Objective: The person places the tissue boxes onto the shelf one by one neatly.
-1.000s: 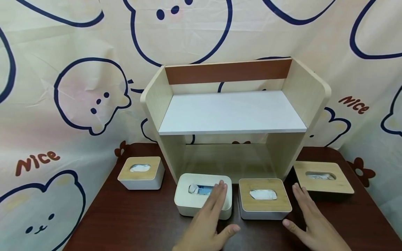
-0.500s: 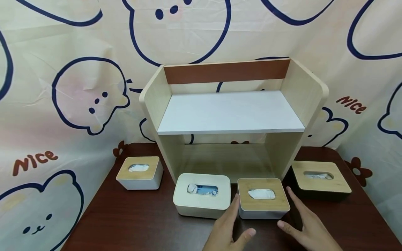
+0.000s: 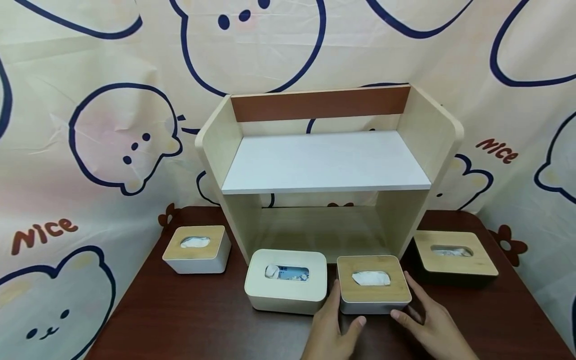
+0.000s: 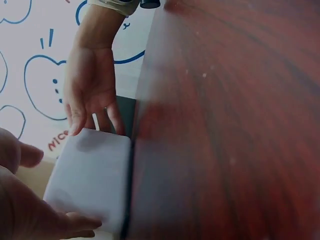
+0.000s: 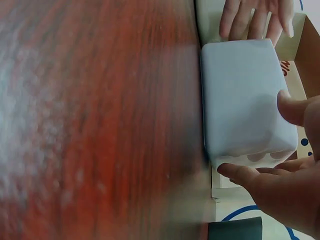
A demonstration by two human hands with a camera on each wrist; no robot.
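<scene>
A tissue box (image 3: 375, 295) with a pale wooden lid and white body stands on the dark wooden table, white tissue showing in its slot. My left hand (image 3: 330, 327) lies along its left side, fingers straight, thumb apart near the front. On the opposite side, the straight fingers of my right hand (image 3: 432, 327) meet the right wall, thumb near the front corner. The right wrist view shows this box's white front (image 5: 245, 95) between my right hand (image 5: 287, 187) and the fingertips of my left hand (image 5: 255, 20). Beside my left hand sits a cream tissue box (image 3: 288, 287).
A two-level shelf (image 3: 326, 162) with a white upper board rises behind the boxes. Another wood-lidded box (image 3: 195, 252) stands at the left of the table (image 3: 193, 320), and a dark one with a wooden lid (image 3: 454, 262) at the right. A cartoon-printed cloth (image 3: 121, 60) hangs behind.
My left hand has moved right, from over the cream tissue box to the left side of the wood-lidded one. My right hand has come in against its right side. The boxes keep their places.
</scene>
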